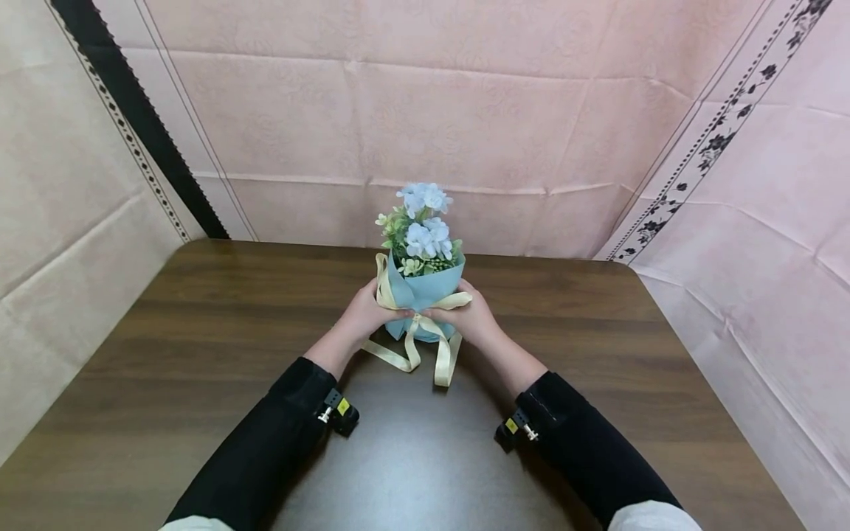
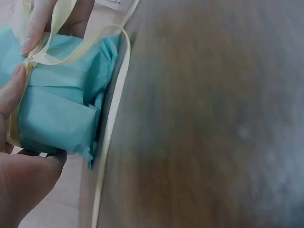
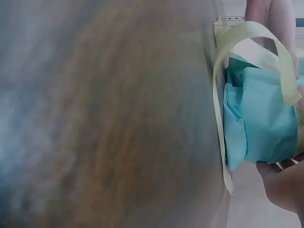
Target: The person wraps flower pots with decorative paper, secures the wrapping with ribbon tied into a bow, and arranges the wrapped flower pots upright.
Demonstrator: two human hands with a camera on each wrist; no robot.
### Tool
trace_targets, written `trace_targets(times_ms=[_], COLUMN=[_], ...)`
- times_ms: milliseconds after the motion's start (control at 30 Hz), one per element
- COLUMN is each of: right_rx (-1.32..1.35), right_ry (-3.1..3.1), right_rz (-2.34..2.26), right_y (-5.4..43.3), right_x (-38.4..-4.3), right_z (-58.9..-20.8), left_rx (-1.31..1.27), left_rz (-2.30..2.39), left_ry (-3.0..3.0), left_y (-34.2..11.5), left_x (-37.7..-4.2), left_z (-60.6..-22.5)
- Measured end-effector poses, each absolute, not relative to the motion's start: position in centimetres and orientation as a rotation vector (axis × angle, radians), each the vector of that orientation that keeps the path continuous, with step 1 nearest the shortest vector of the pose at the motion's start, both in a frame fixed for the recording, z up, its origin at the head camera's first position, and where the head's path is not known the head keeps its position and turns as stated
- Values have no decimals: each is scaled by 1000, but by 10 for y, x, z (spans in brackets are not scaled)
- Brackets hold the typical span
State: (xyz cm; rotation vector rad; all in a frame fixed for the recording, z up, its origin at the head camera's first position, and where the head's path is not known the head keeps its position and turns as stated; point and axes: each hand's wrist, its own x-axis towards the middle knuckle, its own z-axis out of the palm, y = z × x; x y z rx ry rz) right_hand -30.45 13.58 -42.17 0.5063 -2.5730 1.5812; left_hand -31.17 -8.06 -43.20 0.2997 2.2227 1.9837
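A small bouquet of pale blue flowers and green leaves, wrapped in light blue paper, stands upright on the table. Cream ribbon is tied in a bow around its middle, and the tails trail onto the wood. From the left side my left hand holds the wrapping, thumb across the front near the knot. My right hand grips the opposite side the same way. In the left wrist view both thumbs meet the blue paper beside the knot. Most fingers are hidden behind the bouquet.
The brown wooden table has rounded far corners. Behind it hangs a pink cloth, with pale cloth walls at both sides. Small cameras are strapped at both black-sleeved wrists.
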Motion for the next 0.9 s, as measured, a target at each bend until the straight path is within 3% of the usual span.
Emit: trace_targets(times_ms=[600, 900], right_rx=[312, 392], right_ry=[-2642, -2651], right_rz=[1504, 1473], right_y=[147, 140], right_x=[-307, -301], right_z=[-422, -425], left_rx=[199, 219], left_rz=[1986, 1941], left_ry=[2145, 2178], left_y=[-69, -79], left_x=[-320, -312], left_z=[-436, -437])
